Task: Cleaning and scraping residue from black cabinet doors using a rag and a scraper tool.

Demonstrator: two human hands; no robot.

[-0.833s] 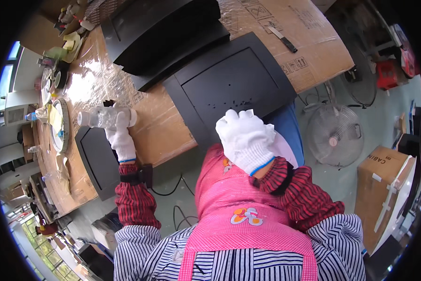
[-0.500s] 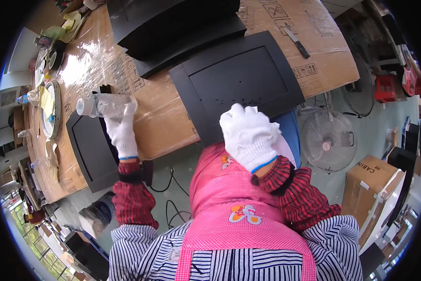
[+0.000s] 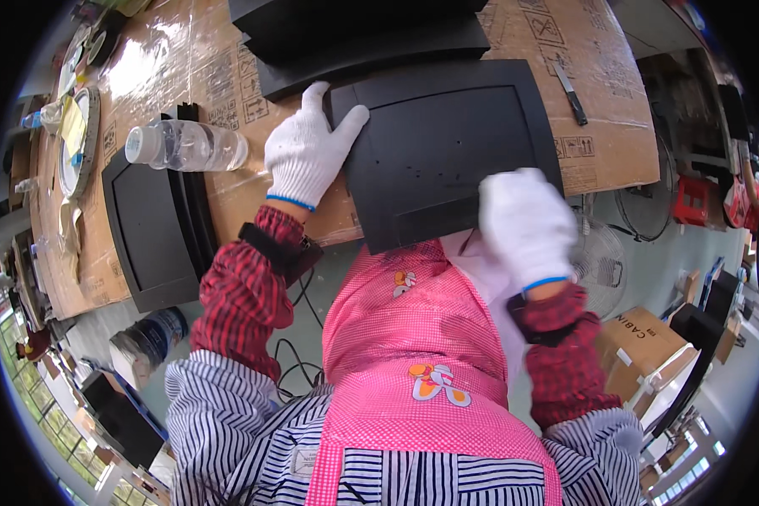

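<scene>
A black rectangular panel with a recessed centre lies in front of me, its near edge over the table edge; dark specks are scattered on it. My left hand, in a white knit glove, is at the panel's far left corner, thumb and forefinger spread, the thumb over the panel's edge. My right hand, also gloved, is curled at the panel's near right corner, blurred; what it holds, if anything, is hidden. A clear plastic bottle with a white cap lies on its side left of my left hand, apart from it.
Stacked black pieces stand beyond the panel. More black panels lie at the left, partly under the bottle. A black-handled knife rests at the far right of the cardboard-covered table. A floor fan and carton stand at the right.
My left hand has let go of the bottle, now lying on the black pieces, and moved right to the panel. My right hand has shifted right toward the panel's near corner.
</scene>
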